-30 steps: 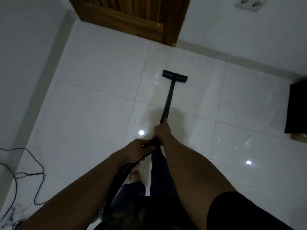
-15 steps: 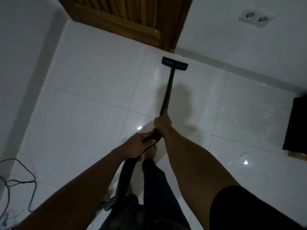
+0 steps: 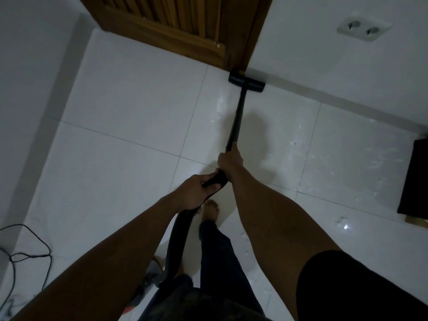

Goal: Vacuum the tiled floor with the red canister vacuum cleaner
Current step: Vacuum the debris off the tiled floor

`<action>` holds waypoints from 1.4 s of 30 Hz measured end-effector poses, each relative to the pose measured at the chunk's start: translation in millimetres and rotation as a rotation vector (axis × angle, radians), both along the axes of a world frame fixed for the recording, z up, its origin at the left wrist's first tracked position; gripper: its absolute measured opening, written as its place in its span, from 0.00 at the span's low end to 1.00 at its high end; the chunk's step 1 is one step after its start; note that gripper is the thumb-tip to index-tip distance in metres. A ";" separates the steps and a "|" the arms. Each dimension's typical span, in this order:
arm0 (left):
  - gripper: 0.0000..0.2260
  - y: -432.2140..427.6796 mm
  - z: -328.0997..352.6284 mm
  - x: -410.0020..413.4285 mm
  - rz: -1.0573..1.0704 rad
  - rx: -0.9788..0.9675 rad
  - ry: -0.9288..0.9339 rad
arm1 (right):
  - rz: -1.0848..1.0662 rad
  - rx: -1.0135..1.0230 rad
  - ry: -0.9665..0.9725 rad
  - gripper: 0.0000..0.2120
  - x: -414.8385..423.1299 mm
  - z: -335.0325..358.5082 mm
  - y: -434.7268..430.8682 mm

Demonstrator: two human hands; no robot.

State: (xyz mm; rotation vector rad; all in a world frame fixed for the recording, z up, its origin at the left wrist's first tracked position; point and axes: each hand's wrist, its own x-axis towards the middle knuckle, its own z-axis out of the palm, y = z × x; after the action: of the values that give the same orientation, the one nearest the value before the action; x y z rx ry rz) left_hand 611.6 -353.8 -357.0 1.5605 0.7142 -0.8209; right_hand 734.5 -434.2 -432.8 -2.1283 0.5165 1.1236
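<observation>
A black vacuum wand [image 3: 237, 117] runs from my hands to its flat floor head [image 3: 246, 81], which lies on the white tiled floor [image 3: 129, 112] against the skirting beside the wooden door [image 3: 185, 26]. My right hand [image 3: 230, 162] grips the wand's lower end. Just behind it my left hand [image 3: 194, 193] grips the black handle [image 3: 216, 179], where the ribbed hose [image 3: 178, 242] drops past my legs. A grey and red part of the canister [image 3: 148, 283] shows low between my left arm and leg.
Dust specks [image 3: 370, 163] litter the tiles at right. A black cable [image 3: 30, 253] loops on the floor at lower left. A dark cabinet [image 3: 414, 179] stands at the right edge. A double wall socket [image 3: 363, 28] sits on the far wall. My bare foot [image 3: 210, 210] is below my hands.
The floor head has slid forward across the tile to the skirting by the door. Both arms have stretched out with it, and I have stepped forward.
</observation>
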 end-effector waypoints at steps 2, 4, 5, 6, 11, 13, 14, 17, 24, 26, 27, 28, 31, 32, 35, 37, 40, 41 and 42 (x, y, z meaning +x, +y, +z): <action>0.22 3.0 1.3 -12.2 -0.013 0.009 0.020 | -0.013 0.016 -0.011 0.36 -14.6 3.3 -0.4; 0.22 5.5 2.3 -29.2 -0.041 0.001 0.024 | -0.005 0.027 -0.011 0.36 -34.4 5.5 -1.7; 0.22 6.0 3.7 -40.0 -0.053 -0.007 0.027 | 0.005 0.026 -0.013 0.36 -46.4 7.6 -3.5; 0.21 6.4 5.5 -50.8 -0.057 -0.015 0.031 | 0.016 0.024 -0.015 0.36 -58.2 9.7 -5.3; 0.20 0.1 21.8 -117.4 -0.102 -0.004 0.046 | 0.100 0.022 -0.023 0.37 -131.1 19.9 -17.2; 0.20 -4.3 31.5 -149.7 -0.132 0.005 0.027 | 0.103 0.032 -0.033 0.36 -164.2 26.9 -23.2; 0.20 -6.5 35.0 -163.2 -0.150 0.008 0.016 | 0.098 0.028 -0.040 0.35 -178.3 29.5 -25.7; 0.21 -16.9 49.6 -215.2 -0.196 0.020 -0.011 | 0.092 0.016 -0.060 0.34 -233.8 43.1 -39.2; 0.22 -47.4 68.7 -334.6 -0.288 0.092 -0.052 | 0.030 0.012 -0.102 0.34 -354.4 68.3 -72.4; 0.21 -60.2 71.0 -364.6 -0.317 0.127 -0.094 | 0.072 -0.005 -0.130 0.32 -385.2 74.9 -86.6; 0.21 -68.5 73.7 -380.2 -0.344 0.142 -0.117 | 0.090 -0.009 -0.145 0.31 -402.0 77.8 -96.7; 0.21 -76.9 76.4 -394.5 -0.371 0.154 -0.137 | 0.071 0.001 -0.155 0.31 -418.3 81.1 -106.9; 0.20 -98.5 76.9 -428.6 -0.410 0.157 -0.161 | -0.021 0.081 -0.158 0.31 -457.3 87.6 -133.0; 0.21 -107.8 77.8 -440.4 -0.410 0.146 -0.172 | -0.034 0.098 -0.158 0.30 -470.4 89.9 -144.2; 0.22 -133.9 76.0 -473.7 -0.411 0.142 -0.162 | -0.013 0.048 -0.146 0.33 -501.5 88.9 -170.1; 0.21 -156.4 76.2 -502.5 -0.394 0.138 -0.139 | -0.021 0.040 -0.130 0.34 -532.1 88.6 -192.2; 0.19 -191.2 79.5 -550.0 -0.388 0.097 -0.070 | -0.073 0.062 -0.110 0.35 -582.5 89.1 -231.8; 0.19 -204.7 81.4 -566.2 -0.396 0.084 -0.058 | -0.073 0.061 -0.108 0.35 -600.3 89.3 -246.5; 0.19 -219.5 83.3 -584.8 -0.402 0.068 -0.052 | -0.064 0.054 -0.106 0.35 -619.8 90.0 -262.0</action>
State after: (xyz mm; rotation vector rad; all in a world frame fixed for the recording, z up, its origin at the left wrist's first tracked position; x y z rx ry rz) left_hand 26.8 -573.3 -273.7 1.8110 0.3966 -1.0528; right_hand 114.6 -696.1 -342.8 -2.0969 0.4954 0.9728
